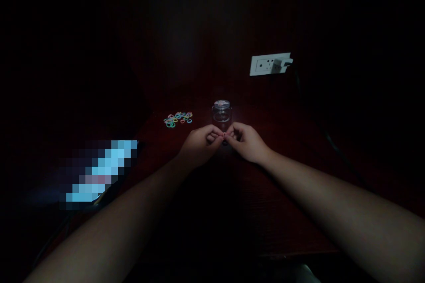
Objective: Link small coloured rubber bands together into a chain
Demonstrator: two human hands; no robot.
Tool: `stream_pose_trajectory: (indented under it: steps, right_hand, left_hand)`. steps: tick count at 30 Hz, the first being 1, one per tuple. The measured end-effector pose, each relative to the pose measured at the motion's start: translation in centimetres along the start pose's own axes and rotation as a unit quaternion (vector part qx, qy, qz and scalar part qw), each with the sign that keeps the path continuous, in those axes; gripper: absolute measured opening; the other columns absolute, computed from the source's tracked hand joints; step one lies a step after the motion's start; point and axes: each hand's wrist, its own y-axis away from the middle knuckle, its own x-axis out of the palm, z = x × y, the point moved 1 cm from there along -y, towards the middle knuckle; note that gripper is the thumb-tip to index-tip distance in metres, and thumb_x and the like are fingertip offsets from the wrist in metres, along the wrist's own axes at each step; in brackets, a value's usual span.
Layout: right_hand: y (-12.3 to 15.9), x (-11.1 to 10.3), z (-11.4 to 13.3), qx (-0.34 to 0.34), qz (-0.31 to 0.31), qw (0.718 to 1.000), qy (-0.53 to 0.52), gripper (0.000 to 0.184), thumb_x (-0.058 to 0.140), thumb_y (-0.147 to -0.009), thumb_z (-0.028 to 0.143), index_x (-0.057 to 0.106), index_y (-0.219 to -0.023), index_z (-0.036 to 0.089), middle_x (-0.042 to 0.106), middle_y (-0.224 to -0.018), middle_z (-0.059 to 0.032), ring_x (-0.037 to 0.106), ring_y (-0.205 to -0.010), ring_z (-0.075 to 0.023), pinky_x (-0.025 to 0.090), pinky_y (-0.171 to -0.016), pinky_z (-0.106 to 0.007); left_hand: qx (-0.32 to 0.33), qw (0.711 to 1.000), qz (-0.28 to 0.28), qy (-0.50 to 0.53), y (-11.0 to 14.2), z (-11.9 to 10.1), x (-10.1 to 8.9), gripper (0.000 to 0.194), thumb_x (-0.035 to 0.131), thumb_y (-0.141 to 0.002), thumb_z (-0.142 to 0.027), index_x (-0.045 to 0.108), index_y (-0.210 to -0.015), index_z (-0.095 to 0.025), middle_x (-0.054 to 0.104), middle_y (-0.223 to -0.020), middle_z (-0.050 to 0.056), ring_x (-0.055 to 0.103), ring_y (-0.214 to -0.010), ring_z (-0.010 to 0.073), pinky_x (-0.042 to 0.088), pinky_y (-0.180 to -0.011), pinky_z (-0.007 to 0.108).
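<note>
The scene is very dark. My left hand (202,141) and my right hand (244,139) meet at the fingertips over a dark wooden table (285,212), both pinched on one tiny pinkish ring (225,135), likely a small rubber band. Just behind the fingertips stands a small clear glass jar (222,114), its top showing something pale. A loose pile of small colourful rubber bands (178,119) lies on the table to the left of the jar, clear of both hands.
A white wall socket (269,64) with a plug and a dark cable sits at the back right. A glowing blurred screen (99,172) lies at the left edge of the table. The surroundings are black.
</note>
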Motion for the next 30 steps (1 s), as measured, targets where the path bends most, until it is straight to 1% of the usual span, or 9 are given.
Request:
stream_pose_trajectory:
  steps: [4, 10, 13, 19, 23, 30]
  right_hand:
    - [0.06, 0.02, 0.20, 0.000, 0.006, 1.000, 0.000, 0.013, 0.054, -0.075, 0.027, 0.052, -0.070, 0.015, 0.048, -0.058, 0.0023, 0.040, -0.050, -0.0075, 0.029, -0.046, -0.021]
    - [0.05, 0.11, 0.11, 0.001, 0.016, 1.000, -0.008, 0.011, 0.055, -0.074, 0.025, 0.050, -0.070, 0.015, 0.046, -0.057, 0.0031, 0.040, -0.050, -0.0075, 0.030, -0.047, -0.021]
    - [0.08, 0.13, 0.16, -0.003, 0.018, 1.000, -0.016, 0.011, 0.056, -0.073, 0.025, 0.050, -0.069, 0.016, 0.045, -0.056, 0.0037, 0.039, -0.050, -0.0072, 0.029, -0.047, -0.021]
    - [0.27, 0.24, 0.35, -0.009, 0.045, 0.998, -0.052, 0.016, 0.059, -0.072, 0.027, 0.048, -0.070, 0.016, 0.043, -0.054, 0.0052, 0.037, -0.048, -0.0066, 0.026, -0.046, -0.021]
    - [0.29, 0.23, 0.29, -0.017, 0.045, 0.998, -0.050, 0.018, 0.059, -0.072, 0.029, 0.047, -0.069, 0.016, 0.042, -0.055, 0.0050, 0.036, -0.049, -0.0066, 0.026, -0.045, -0.021]
    - [0.23, 0.11, 0.53, -0.018, 0.027, 0.999, -0.029, 0.019, 0.058, -0.073, 0.031, 0.046, -0.066, 0.017, 0.042, -0.056, 0.0042, 0.036, -0.051, -0.0074, 0.028, -0.048, -0.022]
  left_hand:
    - [0.005, 1.000, -0.003, -0.004, -0.01, -0.30, -0.04, 0.016, 0.053, -0.078, -0.028, 0.060, -0.087, -0.017, 0.064, -0.075, 0.001, 0.056, -0.062, 0.0085, 0.043, -0.058, 0.020]
    - [-0.006, 1.000, -0.008, 0.000, -0.01, -0.43, -0.10, 0.013, 0.052, -0.078, -0.028, 0.057, -0.082, -0.017, 0.062, -0.069, 0.000, 0.052, -0.058, 0.0076, 0.040, -0.054, 0.019]
    - [-0.009, 1.000, -0.011, -0.008, -0.03, -0.35, -0.15, 0.013, 0.052, -0.078, -0.028, 0.056, -0.082, -0.017, 0.061, -0.070, 0.000, 0.053, -0.059, 0.0083, 0.040, -0.054, 0.020]
    - [-0.011, 1.000, -0.014, -0.004, -0.05, -0.24, -0.20, 0.013, 0.051, -0.078, -0.029, 0.055, -0.082, -0.017, 0.061, -0.073, 0.001, 0.054, -0.062, 0.0093, 0.041, -0.056, 0.021]
    - [-0.010, 1.000, -0.015, -0.004, -0.01, -0.25, -0.26, 0.011, 0.051, -0.078, -0.028, 0.054, -0.081, -0.018, 0.061, -0.071, 0.000, 0.053, -0.060, 0.0087, 0.041, -0.056, 0.021]
    - [-0.014, 1.000, -0.021, -0.002, -0.05, -0.11, -0.30, 0.013, 0.051, -0.078, -0.031, 0.053, -0.082, -0.018, 0.060, -0.072, 0.001, 0.054, -0.062, 0.0098, 0.041, -0.055, 0.021]
